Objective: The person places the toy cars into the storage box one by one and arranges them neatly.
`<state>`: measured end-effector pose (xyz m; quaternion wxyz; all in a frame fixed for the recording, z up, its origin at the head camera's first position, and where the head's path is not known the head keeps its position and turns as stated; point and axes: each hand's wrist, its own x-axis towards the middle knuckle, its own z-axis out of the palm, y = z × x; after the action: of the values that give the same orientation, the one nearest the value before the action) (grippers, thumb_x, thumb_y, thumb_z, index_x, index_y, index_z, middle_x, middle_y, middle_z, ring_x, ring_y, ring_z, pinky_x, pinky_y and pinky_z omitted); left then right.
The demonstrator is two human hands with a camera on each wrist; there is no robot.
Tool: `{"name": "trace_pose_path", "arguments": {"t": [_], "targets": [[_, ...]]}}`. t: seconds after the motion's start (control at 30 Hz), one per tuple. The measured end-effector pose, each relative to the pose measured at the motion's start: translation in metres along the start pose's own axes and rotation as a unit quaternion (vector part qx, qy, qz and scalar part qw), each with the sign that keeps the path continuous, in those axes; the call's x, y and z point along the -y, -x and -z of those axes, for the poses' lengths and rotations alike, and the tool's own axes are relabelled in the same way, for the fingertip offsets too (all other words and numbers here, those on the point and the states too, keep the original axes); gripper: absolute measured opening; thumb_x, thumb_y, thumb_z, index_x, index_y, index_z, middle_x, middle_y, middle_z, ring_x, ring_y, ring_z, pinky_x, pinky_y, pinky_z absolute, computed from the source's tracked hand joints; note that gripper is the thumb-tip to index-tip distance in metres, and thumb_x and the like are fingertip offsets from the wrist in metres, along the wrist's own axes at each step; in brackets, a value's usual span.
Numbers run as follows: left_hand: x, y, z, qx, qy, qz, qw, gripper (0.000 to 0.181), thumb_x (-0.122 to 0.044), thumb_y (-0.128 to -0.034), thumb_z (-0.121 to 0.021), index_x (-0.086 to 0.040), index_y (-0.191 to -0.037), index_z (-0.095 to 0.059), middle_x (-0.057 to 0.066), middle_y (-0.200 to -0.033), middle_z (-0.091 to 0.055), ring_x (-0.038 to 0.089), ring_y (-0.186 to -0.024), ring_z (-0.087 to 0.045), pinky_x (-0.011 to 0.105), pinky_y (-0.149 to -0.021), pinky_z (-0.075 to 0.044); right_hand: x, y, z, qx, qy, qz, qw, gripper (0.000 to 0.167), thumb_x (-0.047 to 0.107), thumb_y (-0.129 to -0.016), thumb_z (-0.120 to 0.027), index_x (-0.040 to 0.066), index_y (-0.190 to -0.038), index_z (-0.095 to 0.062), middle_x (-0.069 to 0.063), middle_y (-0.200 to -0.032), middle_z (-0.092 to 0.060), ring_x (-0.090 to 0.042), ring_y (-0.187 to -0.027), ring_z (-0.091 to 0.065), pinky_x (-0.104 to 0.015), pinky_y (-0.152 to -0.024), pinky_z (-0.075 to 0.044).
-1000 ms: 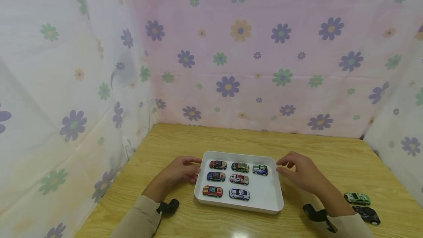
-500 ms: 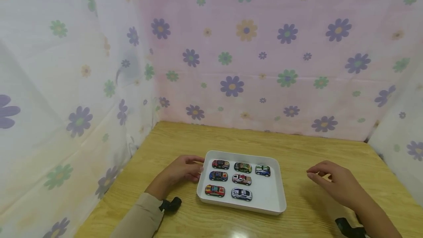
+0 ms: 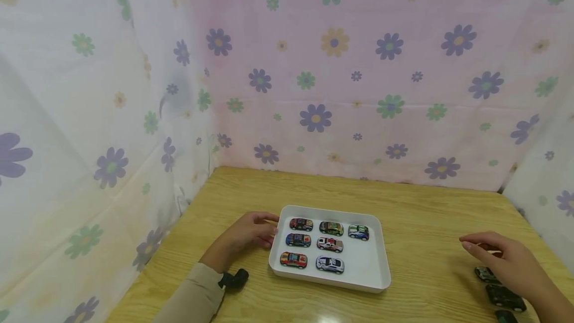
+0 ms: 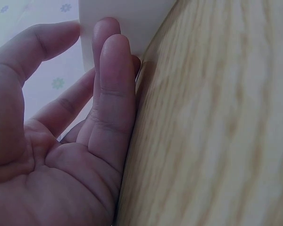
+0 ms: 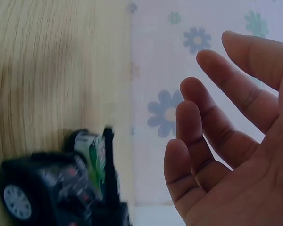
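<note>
A white tray [image 3: 363,265] lies on the table with several toy cars in three columns. A red and yellow car [image 3: 293,260] sits at its front left, a white one [image 3: 330,264] beside that. At the back right of the tray is a green, white and blue car [image 3: 358,232]. My left hand [image 3: 251,233] rests on the table, fingertips at the tray's left wall. My right hand [image 3: 511,263] holds nothing, its fingers loosely bent. It is near a green toy car [image 5: 95,153] and a black toy car [image 5: 42,188], partly covering them in the head view.
The wood-grain table [image 3: 430,223] runs back to a flowered cloth [image 3: 350,64]. Similar cloth stands along the left and right sides. A black band with a camera piece [image 3: 235,279] is on my left wrist.
My right hand has left the tray's right side and moved right to the two loose cars. The left hand stays by the tray. The head view has shifted slightly.
</note>
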<state>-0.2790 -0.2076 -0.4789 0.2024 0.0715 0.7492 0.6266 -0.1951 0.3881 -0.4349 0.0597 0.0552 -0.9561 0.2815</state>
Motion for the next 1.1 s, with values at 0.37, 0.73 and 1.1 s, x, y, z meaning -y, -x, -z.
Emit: {"name": "trace_pose_path", "arguments": {"t": [0.37,0.73,1.1], "targets": [[0.006,-0.012,-0.010,0.010,0.007,-0.001,0.9999,0.050,-0.021,-0.0917,-0.077,-0.005,-0.137,-0.063,0.013,-0.111,-0.075,0.020,-0.082,-0.073,0.034,-0.074,-0.064,-0.042,0.016,0.010,0.007,-0.025,-0.100,0.9947,0.061,0.051,-0.104,-0.057,-0.003,-0.132,-0.066,-0.030,-0.125,-0.067,0.011,-0.081,-0.056,-0.043,-0.067,-0.059],[0.000,-0.004,-0.007,-0.005,0.005,0.012,0.9999,0.049,-0.020,-0.0920,-0.077,-0.005,-0.137,-0.063,0.013,-0.111,-0.074,0.020,-0.082,-0.072,0.033,-0.074,-0.063,-0.068,0.012,0.004,0.029,-0.057,-0.169,0.9836,0.081,0.065,-0.099,-0.053,-0.004,-0.141,-0.058,-0.034,-0.137,-0.059,-0.042,-0.104,-0.064,-0.041,-0.070,-0.056],[0.000,0.000,-0.001,-0.013,-0.006,0.011,0.9998,0.050,-0.020,-0.0926,-0.076,-0.004,-0.138,-0.062,0.014,-0.114,-0.073,0.021,-0.083,-0.073,0.034,-0.074,-0.064,-0.082,0.013,0.002,0.076,-0.063,-0.159,0.9823,0.080,0.055,-0.102,-0.058,-0.012,-0.144,-0.049,-0.034,-0.130,-0.063,-0.020,-0.092,-0.070,-0.041,-0.076,-0.061]]}}
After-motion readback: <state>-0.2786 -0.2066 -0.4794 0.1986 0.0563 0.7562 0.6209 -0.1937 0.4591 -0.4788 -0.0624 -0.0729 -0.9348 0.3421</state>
